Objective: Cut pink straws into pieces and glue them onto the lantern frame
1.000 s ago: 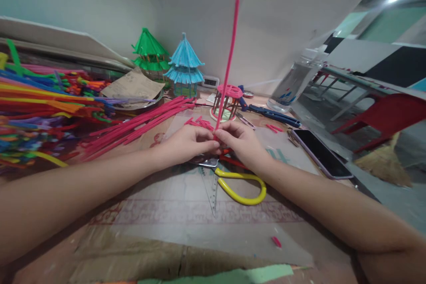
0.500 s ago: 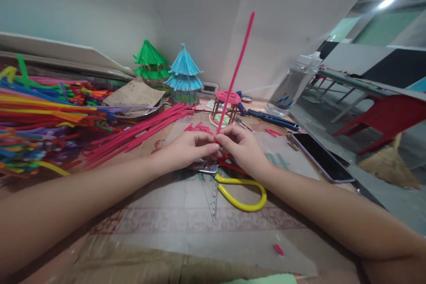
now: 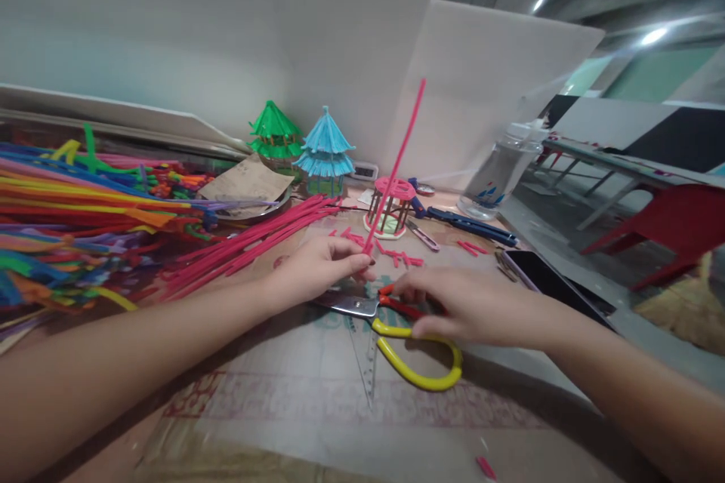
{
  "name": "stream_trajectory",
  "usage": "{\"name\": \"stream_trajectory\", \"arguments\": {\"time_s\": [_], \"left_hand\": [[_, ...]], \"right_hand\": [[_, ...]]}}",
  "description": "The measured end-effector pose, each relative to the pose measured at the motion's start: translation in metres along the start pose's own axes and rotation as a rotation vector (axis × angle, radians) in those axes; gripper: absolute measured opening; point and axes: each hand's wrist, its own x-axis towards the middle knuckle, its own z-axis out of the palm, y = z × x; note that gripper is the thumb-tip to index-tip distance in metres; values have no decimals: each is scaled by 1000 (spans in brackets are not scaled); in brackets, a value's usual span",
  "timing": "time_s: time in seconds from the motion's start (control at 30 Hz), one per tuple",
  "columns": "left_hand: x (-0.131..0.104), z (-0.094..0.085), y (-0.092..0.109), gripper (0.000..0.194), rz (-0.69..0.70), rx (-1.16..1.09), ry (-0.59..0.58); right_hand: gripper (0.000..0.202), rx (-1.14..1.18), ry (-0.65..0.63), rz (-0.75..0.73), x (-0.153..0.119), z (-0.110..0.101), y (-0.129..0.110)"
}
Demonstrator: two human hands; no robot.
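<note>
Between the thumb and fingers of my left hand (image 3: pixel 317 268) is the lower end of a long pink pipe cleaner (image 3: pixel 405 139), which rises upward and leans right. My right hand (image 3: pixel 453 306) is over the scissors (image 3: pixel 422 377), thumb by the yellow handle and fingers at the red one; its fingers are apart and curved. The scissors lie flat, blades pointing left beneath my left hand. A clear set square (image 3: pixel 365 370) is partly under them. Short pink pipe cleaner pieces (image 3: pixel 405 258) are scattered beyond my hands, near a small round frame with a pink top (image 3: pixel 395 187).
Long pink pipe cleaners (image 3: pixel 254 238) and a multicoloured heap (image 3: pixel 84 204) are at left. Behind stand a green pavilion model (image 3: pixel 275 124) and a blue one (image 3: pixel 325 139). A water bottle (image 3: pixel 498 170), blue hair straightener-like tool (image 3: pixel 470 225), craft knife (image 3: pixel 424 235) and phone (image 3: pixel 552 283) are at right.
My right hand has let go of the pipe cleaner and moved right and down to the scissors' handles. My left hand still holds the pipe cleaner. The whole view has shifted slightly.
</note>
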Motion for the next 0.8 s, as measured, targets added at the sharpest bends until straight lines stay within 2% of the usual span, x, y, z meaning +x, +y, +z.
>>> {"name": "stream_trajectory", "arguments": {"time_s": [0.27, 0.43, 0.57, 0.63, 0.7, 0.8], "left_hand": [[5, -16, -6, 32, 89, 126, 42], [4, -36, 15, 34, 172, 121, 101], [-4, -54, 44, 34, 180, 104, 279], [-8, -61, 54, 33, 173, 94, 321], [-11, -65, 59, 32, 157, 105, 304], [-12, -66, 59, 32, 170, 137, 221]], "right_hand": [[53, -83, 66, -92, -4, 28, -4], [70, -29, 151, -32, 2, 42, 3], [58, 222, 208, -15, 7, 38, 7], [52, 386, 289, 10, 6, 32, 6], [51, 508, 384, 22, 2, 24, 5], [52, 585, 438, -37, -4, 11, 10]]}}
